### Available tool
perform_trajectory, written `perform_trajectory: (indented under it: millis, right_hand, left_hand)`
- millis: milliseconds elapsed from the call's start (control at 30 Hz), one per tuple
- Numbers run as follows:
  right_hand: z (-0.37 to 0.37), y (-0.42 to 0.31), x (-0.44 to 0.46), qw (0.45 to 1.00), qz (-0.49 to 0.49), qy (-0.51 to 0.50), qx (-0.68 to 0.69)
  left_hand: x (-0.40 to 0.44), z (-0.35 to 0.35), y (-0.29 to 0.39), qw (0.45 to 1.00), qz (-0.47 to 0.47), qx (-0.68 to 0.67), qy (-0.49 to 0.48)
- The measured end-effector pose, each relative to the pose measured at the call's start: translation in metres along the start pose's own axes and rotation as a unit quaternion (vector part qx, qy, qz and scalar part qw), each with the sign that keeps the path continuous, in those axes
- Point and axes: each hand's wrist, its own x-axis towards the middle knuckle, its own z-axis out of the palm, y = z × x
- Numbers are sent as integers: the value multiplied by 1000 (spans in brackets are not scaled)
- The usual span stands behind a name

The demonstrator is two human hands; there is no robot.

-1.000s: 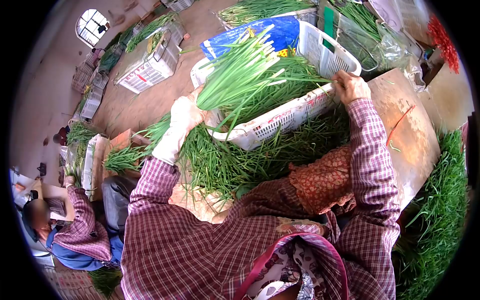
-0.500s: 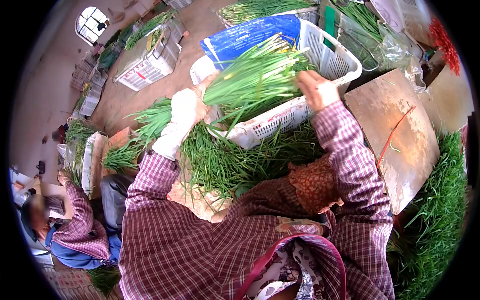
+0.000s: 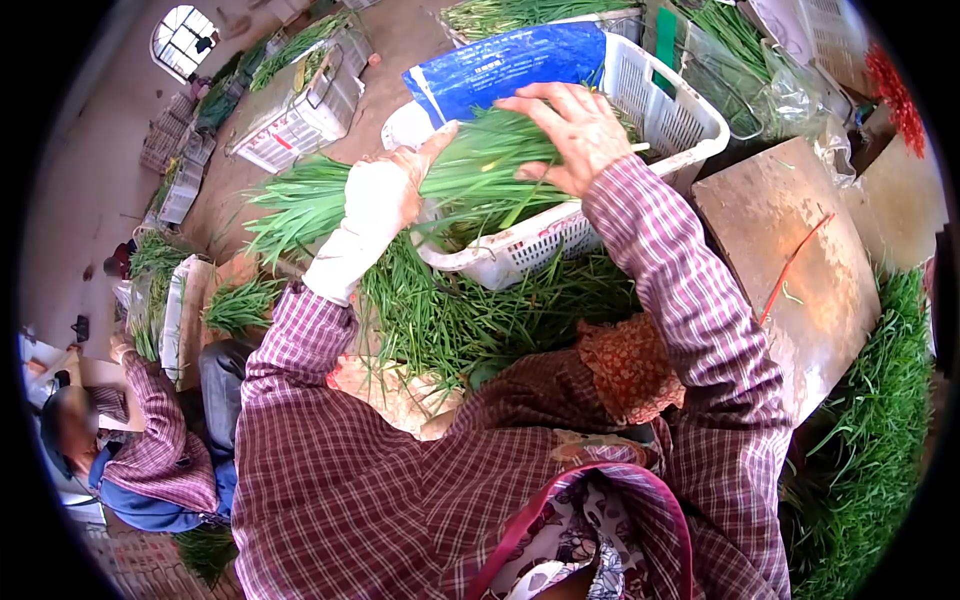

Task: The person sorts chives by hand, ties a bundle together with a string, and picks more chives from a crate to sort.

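Note:
A bundle of long green stalks (image 3: pixel 480 170) lies across the top of a white plastic crate (image 3: pixel 540 245). My left hand (image 3: pixel 395 185), with a white covering over the wrist, is wrapped round the bundle at the crate's left end, and leafy tips fan out to its left. My right hand (image 3: pixel 575 135) is over the bundle's right part with its fingers spread, the palm hiding some stalks. Pale stalk ends show just past the right wrist. A blue printed sheet (image 3: pixel 510 68) lines the crate's far side.
Loose greens (image 3: pixel 480 320) lie between the crate and my lap. A worn board (image 3: pixel 790 260) stands at the right, beside more greens (image 3: pixel 870 430). Another person (image 3: pixel 160 450) sits at the lower left. A further white crate (image 3: pixel 300 120) is at the back left.
My right hand has moved left from the crate's right rim onto the bundle, its fingers now spread. The bundle has swung lower, its leaf tips now reaching left past my left hand.

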Motion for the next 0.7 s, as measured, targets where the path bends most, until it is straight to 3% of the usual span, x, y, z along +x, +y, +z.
perform_trajectory:
  millis: [100,200,267,300,367,500,633,667,700]
  right_hand:
    - [15,5,4,998,-14,-47,29]
    - [28,9,1,994,-6,-10,105]
    - [34,14,3,979,63,7,193]
    - [36,14,6,917,149,37,369]
    - [29,16,-1,898,183,55,397]
    - [0,21,3,687,378,158,600]
    - [-17,59,-42,721,294,152,609]
    - [-13,89,-76,808,348,176,440]
    - [-28,100,-96,938,289,63,182]
  left_hand:
    - [2,-6,4,997,29,68,27]
    - [2,-2,1,994,35,97,41]
    - [2,2,-1,990,44,118,63]
    - [1,5,-2,985,52,140,86]
    - [-1,12,-4,987,44,132,75]
    - [-3,13,-7,997,21,62,41]
    - [-10,12,-18,998,-9,54,-31]
    - [-16,16,-25,995,-22,96,-36]
    - [-21,18,-30,989,-31,137,-42]
